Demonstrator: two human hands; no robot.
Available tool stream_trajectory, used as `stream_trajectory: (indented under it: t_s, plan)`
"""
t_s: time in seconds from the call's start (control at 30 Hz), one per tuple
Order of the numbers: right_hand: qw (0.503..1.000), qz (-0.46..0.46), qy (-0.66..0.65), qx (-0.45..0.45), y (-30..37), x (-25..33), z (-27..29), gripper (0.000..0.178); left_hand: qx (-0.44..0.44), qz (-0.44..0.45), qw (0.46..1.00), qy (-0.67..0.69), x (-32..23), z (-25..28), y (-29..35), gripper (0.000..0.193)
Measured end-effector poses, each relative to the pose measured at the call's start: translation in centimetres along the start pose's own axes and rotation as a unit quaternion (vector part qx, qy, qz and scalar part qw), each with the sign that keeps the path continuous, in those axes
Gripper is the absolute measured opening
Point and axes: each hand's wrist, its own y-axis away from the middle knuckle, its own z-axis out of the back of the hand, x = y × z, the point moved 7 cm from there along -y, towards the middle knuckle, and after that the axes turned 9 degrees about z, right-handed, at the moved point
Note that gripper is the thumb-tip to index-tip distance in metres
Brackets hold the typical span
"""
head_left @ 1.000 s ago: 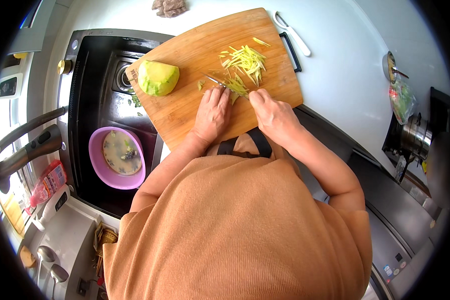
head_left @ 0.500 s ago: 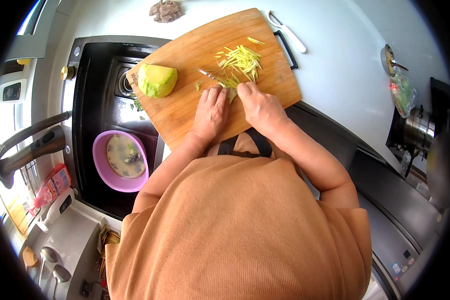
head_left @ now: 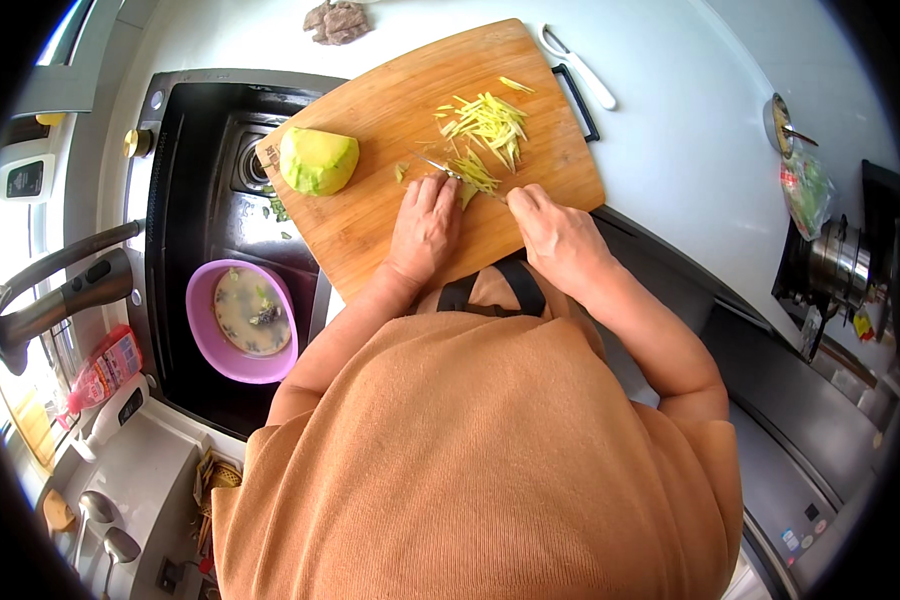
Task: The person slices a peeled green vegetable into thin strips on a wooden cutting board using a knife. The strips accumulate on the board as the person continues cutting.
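Observation:
On the wooden cutting board (head_left: 555,150), my left hand (head_left: 423,228) has its fingers together, pressed down on pale green vegetable slices (head_left: 467,193), mostly hidden under the fingertips. My right hand (head_left: 562,238) is closed round the handle of a knife, whose narrow blade (head_left: 436,165) crosses just beyond the left fingertips. Freshly cut strips (head_left: 476,172) lie against the blade's far side. Farther off is a loose heap of yellow-green shreds (head_left: 487,124). A large peeled, pale green vegetable piece (head_left: 318,162), cut flat on one face, sits at the board's left end.
The board overlaps a black sink (head_left: 185,190) at left, which holds a purple basin (head_left: 192,310) of cloudy water with a green floret. A white-handled peeler (head_left: 592,80) lies beyond the board. A crumpled brown cloth (head_left: 336,22) rests at the back. A metal pot (head_left: 838,252) stands far right.
My right hand has drawn the knife to the right and slightly nearer to me. More cut strips show beside the blade. The left hand stays almost in place.

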Motion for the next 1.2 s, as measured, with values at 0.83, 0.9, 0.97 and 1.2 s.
stream_trajectory:
  t_s: [0.83, 0.9, 0.97, 1.2]
  plan:
    - [0.999, 0.01, -0.01, -0.052, -2.3, -0.3, -1.6, 0.026, -0.018, 0.004, 1.0, 0.026, 0.0, 0.2, -0.2, 0.032]
    - [0.999, 0.009, -0.009, -0.039, -1.9, -0.4, -1.5, 0.026, -0.029, 0.004, 0.999, 0.032, 0.0, 0.3, -0.2, 0.03]
    - [1.0, 0.004, -0.008, -0.022, -1.5, -0.2, -1.1, 0.026, -0.031, 0.005, 0.999, 0.034, -0.1, 0.4, -0.2, 0.029]
    - [1.0, 0.007, 0.004, 0.011, -0.1, 0.3, 0.2, 0.025, 0.023, 0.022, 0.999, 0.013, 0.4, -0.3, 0.1, 0.035]
